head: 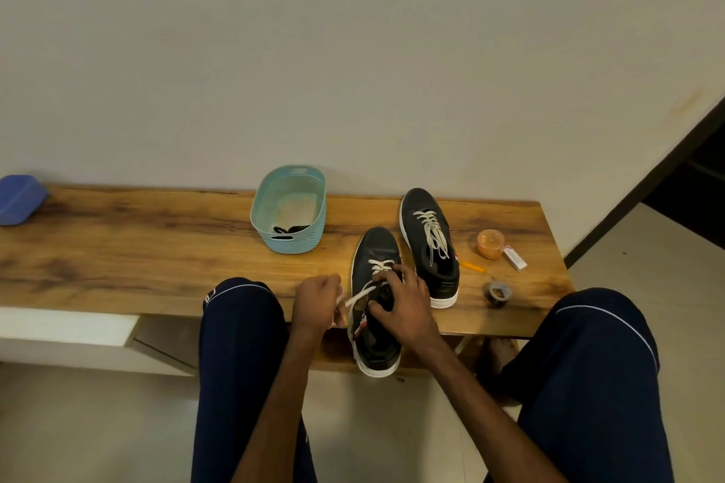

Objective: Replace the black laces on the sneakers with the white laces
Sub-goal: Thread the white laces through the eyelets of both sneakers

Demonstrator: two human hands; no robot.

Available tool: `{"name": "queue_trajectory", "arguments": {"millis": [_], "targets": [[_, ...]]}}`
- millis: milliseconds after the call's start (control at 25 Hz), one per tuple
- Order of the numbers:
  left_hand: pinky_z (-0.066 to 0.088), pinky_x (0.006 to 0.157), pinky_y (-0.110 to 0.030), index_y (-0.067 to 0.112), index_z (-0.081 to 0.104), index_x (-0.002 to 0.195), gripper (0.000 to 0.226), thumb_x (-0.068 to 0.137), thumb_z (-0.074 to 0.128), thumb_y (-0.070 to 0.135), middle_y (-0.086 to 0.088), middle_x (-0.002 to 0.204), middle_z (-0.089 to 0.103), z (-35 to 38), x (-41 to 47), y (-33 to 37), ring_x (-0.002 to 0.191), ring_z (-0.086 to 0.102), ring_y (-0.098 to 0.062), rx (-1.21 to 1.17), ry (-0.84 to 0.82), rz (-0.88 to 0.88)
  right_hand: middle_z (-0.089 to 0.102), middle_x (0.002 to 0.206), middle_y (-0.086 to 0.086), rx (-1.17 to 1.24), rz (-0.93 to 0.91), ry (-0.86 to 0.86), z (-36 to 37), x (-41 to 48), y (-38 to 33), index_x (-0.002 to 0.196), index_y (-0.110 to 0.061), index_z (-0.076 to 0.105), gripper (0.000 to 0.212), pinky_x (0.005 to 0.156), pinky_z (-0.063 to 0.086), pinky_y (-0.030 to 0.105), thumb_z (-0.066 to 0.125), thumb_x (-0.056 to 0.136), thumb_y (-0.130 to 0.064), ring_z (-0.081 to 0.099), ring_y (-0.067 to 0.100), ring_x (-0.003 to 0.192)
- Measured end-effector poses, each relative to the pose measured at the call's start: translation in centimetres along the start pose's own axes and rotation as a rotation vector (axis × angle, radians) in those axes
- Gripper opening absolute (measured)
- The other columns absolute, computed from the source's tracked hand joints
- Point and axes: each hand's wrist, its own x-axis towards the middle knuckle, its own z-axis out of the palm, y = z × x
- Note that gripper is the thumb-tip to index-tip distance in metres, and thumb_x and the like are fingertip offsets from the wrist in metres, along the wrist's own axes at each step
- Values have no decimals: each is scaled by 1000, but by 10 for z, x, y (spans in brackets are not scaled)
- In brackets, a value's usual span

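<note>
I saw the far sneaker (429, 247) fully laced white, the near sneaker (374, 349) only at its lowest eyelets. My left hand (316, 300) pinched the white lace (361, 296); my right hand (408, 302) gripped the near sneaker.

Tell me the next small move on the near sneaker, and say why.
Probably pull the white lace snug with the left hand while the right hand steadies the near sneaker. That lace runs sideways from the eyelets into the left hand's pinch, and only the toe rows are laced; the far sneaker is fully laced.
</note>
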Motion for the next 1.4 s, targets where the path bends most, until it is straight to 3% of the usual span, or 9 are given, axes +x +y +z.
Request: {"name": "queue_trajectory", "arguments": {"millis": [80,160,320,440,800,880,1000,1160,1400], "targets": [[53,49,-31,4,61,86,24,97,52,23,-9,63,68,7,4,-21,50,64,-26,462,-60,-33,36,146,-2,42,-4,-1,2,-1,2,132,-33,46,54,112,35,45,68,83,-42,34,24,132],[59,59,-36,10,60,98,19,97,50,25,-10,75,70,16,3,-28,61,67,-25,654,-52,-48,41,140,-1,98,-6,4,1,-2,7,133,-27,43,57,108,39,39,71,85,-41,39,21,127],[43,69,-29,24,65,115,22,99,49,23,-4,104,69,24,0,-17,90,62,-20,944,37,188,44,136,1,108,7,7,-4,-4,14,133,-19,45,55,103,39,28,71,88,-36,43,18,123],[47,78,-32,25,68,117,23,98,55,24,-3,116,59,25,9,-20,106,57,-20,1033,68,262,44,135,1,82,-1,6,-3,-3,16,133,-18,46,53,103,38,27,71,89,-32,44,18,122],[50,85,-35,20,64,108,24,92,57,36,0,114,53,32,15,-29,102,52,-16,1079,24,421,47,134,2,115,25,38,0,-4,20,133,-18,45,57,105,39,29,75,85,-25,46,20,124],[47,78,-34,17,65,96,24,94,53,38,-2,108,56,32,15,-25,93,54,-15,844,66,364,45,135,2,123,20,51,-3,-5,19,134,-18,44,58,104,37,27,75,85,-26,44,20,124],[45,65,-28,12,66,86,32,101,41,26,-12,97,68,23,10,1,78,61,-15,-59,30,75,41,139,-2,178,-39,101,-11,-9,5,135,-20,44,55,105,31,24,71,89,-29,35,13,128],[56,82,-39,11,64,103,36,104,40,39,-5,111,70,1,5,26,109,65,-18,-750,-316,-45,51,130,-6,254,-161,169,-9,-17,-22,128,-22,50,34,102,39,25,62,96,-27,44,10,121],[54,94,-49,12,61,110,37,96,49,43,-15,124,61,3,0,26,120,58,-30,-1088,-426,-62,66,115,-11,511,-8,40,3,-33,-43,126,-26,51,26,89,49,22,55,101,-29,61,1,104]]}}
